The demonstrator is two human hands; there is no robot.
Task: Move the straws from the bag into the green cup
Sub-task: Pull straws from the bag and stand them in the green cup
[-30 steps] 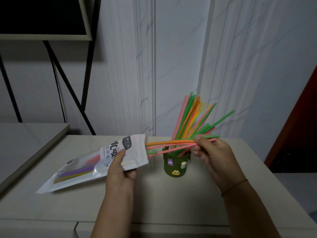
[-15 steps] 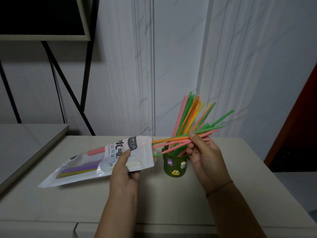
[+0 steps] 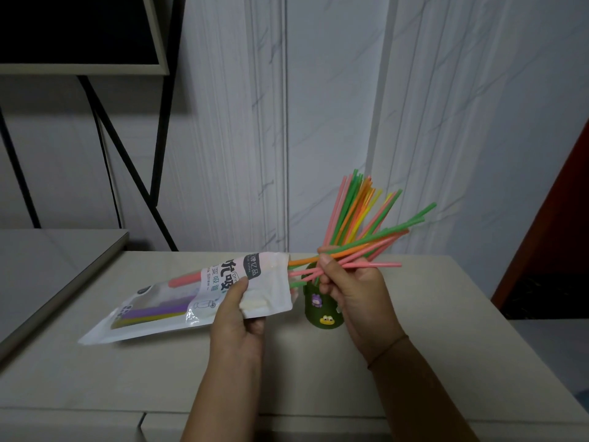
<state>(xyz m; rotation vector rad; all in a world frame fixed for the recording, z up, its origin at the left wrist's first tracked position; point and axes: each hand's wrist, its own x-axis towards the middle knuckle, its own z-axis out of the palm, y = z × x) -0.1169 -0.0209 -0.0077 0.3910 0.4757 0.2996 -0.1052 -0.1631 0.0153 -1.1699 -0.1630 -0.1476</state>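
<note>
Currently, left hand (image 3: 237, 317) grips bag (image 3: 191, 298) near its mouth; right hand (image 3: 353, 295) pinches loose straws (image 3: 360, 250) at 12 o'clock above green cup (image 3: 320, 311).

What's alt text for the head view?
Right hand pulls a bunch of straws from a white bag held by the left hand, above a green cup already holding straws, on a beige table.

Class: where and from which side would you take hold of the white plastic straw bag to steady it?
Grip the white plastic straw bag near its open mouth from below, as the left hand does; its far end rests on the table, so straws slide out level.
</note>
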